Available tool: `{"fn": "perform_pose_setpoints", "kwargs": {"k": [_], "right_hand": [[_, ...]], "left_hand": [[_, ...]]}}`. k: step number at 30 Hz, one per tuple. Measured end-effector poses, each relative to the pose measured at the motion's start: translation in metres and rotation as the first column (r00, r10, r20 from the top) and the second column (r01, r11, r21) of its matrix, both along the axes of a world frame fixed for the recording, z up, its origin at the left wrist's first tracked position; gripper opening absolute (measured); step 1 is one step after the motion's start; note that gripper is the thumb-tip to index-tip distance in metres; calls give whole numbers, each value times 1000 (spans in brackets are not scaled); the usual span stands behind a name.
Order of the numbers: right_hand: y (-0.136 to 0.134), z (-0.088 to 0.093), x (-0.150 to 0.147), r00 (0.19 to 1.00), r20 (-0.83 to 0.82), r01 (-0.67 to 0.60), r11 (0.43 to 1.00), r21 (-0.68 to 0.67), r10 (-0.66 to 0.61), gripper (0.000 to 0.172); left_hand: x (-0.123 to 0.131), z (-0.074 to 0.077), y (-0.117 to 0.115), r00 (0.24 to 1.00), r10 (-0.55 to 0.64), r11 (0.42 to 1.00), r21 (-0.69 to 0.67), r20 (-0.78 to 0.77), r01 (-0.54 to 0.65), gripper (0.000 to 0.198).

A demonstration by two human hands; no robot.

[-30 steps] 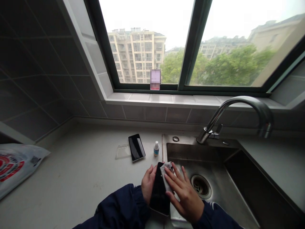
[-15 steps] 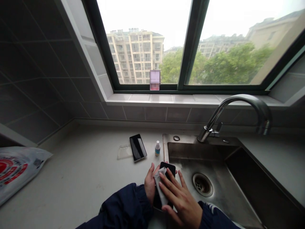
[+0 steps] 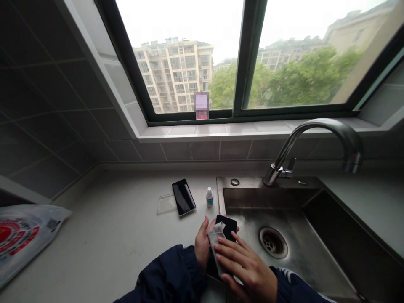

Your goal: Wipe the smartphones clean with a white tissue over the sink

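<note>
1. Black smartphone (image 3: 226,225) - lying across the left hand, straddling the left edge of the sink, its top end poking out past the fingers. Looks stiff, light and slippery, prob. fragile glass; safest hold is by the long edges.
2. Left hand (image 3: 202,242) - gripping the phone from the side, fingers curling up round its edge.
3. Right hand (image 3: 246,265) - open, fingers spread and pressing a white cloth (image 3: 216,242) onto the phone's face. Cloth looks thin, soft, creased, so prob. bunching easily.
4. Ahead of the hands: 2nd phone (image 3: 183,197) lying on the counter, clear plastic sheet (image 3: 166,204) touching its left side, small dropper bottle (image 3: 209,197) just right of it.
5. Right of the hands: steel sink (image 3: 268,202), drain (image 3: 273,242). Far left: plastic bag (image 3: 19,240), cut off by frame.
6. Hidden: most of phone's face, under cloth and fingers. Can't tell if cloth is damp; bottle label too small to read.
</note>
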State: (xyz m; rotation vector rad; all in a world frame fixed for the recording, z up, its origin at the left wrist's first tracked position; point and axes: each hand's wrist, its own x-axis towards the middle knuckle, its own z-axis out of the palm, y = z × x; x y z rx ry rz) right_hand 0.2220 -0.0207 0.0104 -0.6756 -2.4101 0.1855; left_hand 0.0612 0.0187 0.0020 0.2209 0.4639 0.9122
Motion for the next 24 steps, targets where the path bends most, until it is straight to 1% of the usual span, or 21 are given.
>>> {"fn": "perform_pose_setpoints", "kwargs": {"k": [3, 6, 8, 10, 12, 13, 14, 16, 17, 20, 23, 24], "right_hand": [[0, -1, 0, 1000, 0, -3, 1000, -4, 3, 39], [1, -1, -1, 1000, 20, 9, 1000, -3, -9, 42], [3, -2, 0, 999, 36, 20, 1000, 4, -20, 44], [6, -2, 2, 997, 72, 16, 1000, 9, -17, 47], [8, -2, 4, 992, 121, 17, 1000, 13, -18, 49], [9, -2, 6, 990, 137, 23, 1000, 16, -25, 50], [10, -3, 7, 989, 143, 36, 999, 18, -38, 50], [10, -4, 8, 989, 131, 63, 998, 21, -65, 49], [10, -4, 9, 990, 123, 72, 997, 20, -74, 48], [10, -4, 9, 989, 122, 84, 996, 19, -85, 49], [11, -3, 9, 987, 129, 92, 996, 22, -94, 55], [11, -3, 9, 986, 134, 100, 995, 20, -102, 57]], "left_hand": [[0, 1, 0, 1000, -22, 999, 23, 0, 22, 62], [1, 1, 2, 1000, -16, 1000, 8, 14, 15, 56], [1, -1, 2, 999, -24, 1000, -4, 27, 24, 54], [1, -7, 3, 999, -33, 999, 0, 15, 33, 54], [0, -17, 2, 997, 27, 999, 26, -69, -25, 50], [-2, -23, 1, 984, 107, 994, 53, -142, -100, 44], [-3, -29, 0, 951, 223, 973, 110, -213, -203, 37], [-6, -40, -2, 920, 300, 952, 135, -251, -273, 36], [-7, -45, -3, 893, 333, 941, 160, -303, -297, 37], [-9, -53, -5, 871, 348, 936, 175, -346, -305, 40], [-9, -53, -6, 898, 339, 939, 159, -282, -304, 41], [-10, -53, -6, 915, 313, 948, 144, -255, -284, 40]]}}
